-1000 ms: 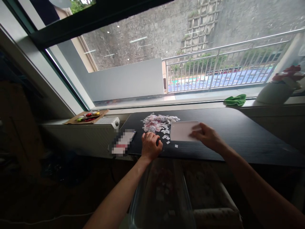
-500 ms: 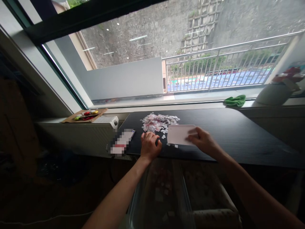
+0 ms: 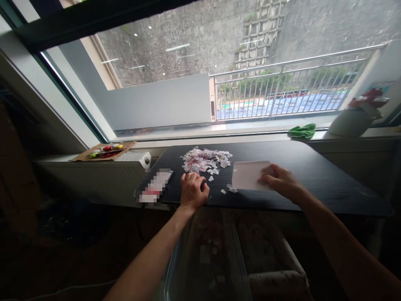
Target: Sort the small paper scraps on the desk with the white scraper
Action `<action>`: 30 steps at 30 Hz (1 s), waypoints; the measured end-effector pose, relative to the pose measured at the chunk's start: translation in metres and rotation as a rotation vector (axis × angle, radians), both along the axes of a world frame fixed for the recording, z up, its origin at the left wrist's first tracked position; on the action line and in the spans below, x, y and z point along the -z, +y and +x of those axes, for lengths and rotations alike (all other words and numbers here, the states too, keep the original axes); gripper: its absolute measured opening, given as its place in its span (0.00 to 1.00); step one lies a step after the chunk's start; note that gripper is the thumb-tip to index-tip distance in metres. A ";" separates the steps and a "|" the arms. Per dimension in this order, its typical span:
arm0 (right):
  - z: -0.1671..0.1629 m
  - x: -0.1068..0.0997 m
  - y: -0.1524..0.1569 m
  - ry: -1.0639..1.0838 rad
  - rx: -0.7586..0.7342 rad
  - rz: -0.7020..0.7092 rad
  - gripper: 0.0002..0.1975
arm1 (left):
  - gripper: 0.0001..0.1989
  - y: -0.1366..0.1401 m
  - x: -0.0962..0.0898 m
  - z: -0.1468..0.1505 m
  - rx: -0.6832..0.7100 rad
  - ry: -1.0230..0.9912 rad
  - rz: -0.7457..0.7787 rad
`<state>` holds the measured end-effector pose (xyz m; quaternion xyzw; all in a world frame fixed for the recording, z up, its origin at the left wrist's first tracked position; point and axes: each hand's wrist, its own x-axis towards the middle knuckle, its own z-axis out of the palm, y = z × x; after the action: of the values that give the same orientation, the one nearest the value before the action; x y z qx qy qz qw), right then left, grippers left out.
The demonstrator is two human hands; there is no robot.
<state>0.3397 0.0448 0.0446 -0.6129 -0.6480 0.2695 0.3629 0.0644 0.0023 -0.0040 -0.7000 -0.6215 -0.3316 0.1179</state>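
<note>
My right hand [image 3: 280, 182] is closed on the right end of a pale flat rectangular scraper [image 3: 246, 174] with a small hole near one corner. The scraper lies low over the dark table. Two or so small paper pieces [image 3: 232, 189] sit by its lower left corner. To the left, a heap of small white and pinkish paper pieces [image 3: 203, 160] is spread on the table. My left hand [image 3: 194, 190] rests at the near side of that heap, fingers loosely curled and thumb apart, with nothing visible in it. Its palm side is hidden.
Below the table's [image 3: 313, 167] near edge stands a clear plastic bin [image 3: 241, 251] with paper bits inside. A blurred-out phone [image 3: 156, 186] lies at the table's left edge. A radiator [image 3: 94, 175], a green cloth [image 3: 302, 131] and a white pot [image 3: 347, 122] are near the window.
My right hand has slid the scraper to the right, away from the heap. A few paper pieces have shifted right with it. My left hand stays by the heap.
</note>
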 end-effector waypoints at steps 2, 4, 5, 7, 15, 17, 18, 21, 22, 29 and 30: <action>0.000 -0.004 -0.001 0.019 0.021 -0.010 0.04 | 0.08 0.000 -0.001 0.000 -0.001 0.010 -0.004; -0.006 -0.003 0.002 0.104 -0.019 -0.013 0.06 | 0.08 0.000 -0.001 0.000 -0.001 0.016 -0.008; -0.008 -0.001 0.004 0.150 -0.051 -0.018 0.06 | 0.08 0.000 -0.001 -0.001 -0.001 0.017 -0.010; -0.009 0.007 0.010 0.206 -0.084 -0.047 0.07 | 0.08 -0.001 -0.001 -0.001 -0.001 0.015 -0.009; 0.031 0.009 0.005 0.323 -0.088 -0.168 0.06 | 0.07 0.001 0.000 -0.002 0.003 0.035 -0.002; 0.016 0.006 0.005 0.401 -0.144 -0.155 0.08 | 0.08 0.001 0.000 -0.002 -0.005 0.038 -0.003; 0.005 0.006 0.006 0.429 -0.186 -0.155 0.09 | 0.08 0.001 0.000 -0.002 -0.007 0.039 -0.002; -0.018 0.009 0.012 0.457 -0.318 -0.165 0.13 | 0.08 0.001 0.001 -0.003 -0.011 0.037 0.003; -0.019 0.010 0.013 0.445 -0.338 -0.174 0.14 | 0.08 0.001 0.001 -0.003 -0.011 0.035 0.004; 0.031 0.005 0.008 0.447 -0.242 -0.193 0.17 | 0.08 0.000 0.000 -0.002 -0.002 0.036 0.002; 0.032 0.004 0.007 0.468 -0.240 -0.193 0.17 | 0.08 0.000 -0.001 -0.002 -0.001 0.036 0.001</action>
<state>0.3719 0.0521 0.0408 -0.4847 -0.5859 0.5052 0.4082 0.0625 0.0024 -0.0034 -0.7055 -0.6194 -0.3191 0.1294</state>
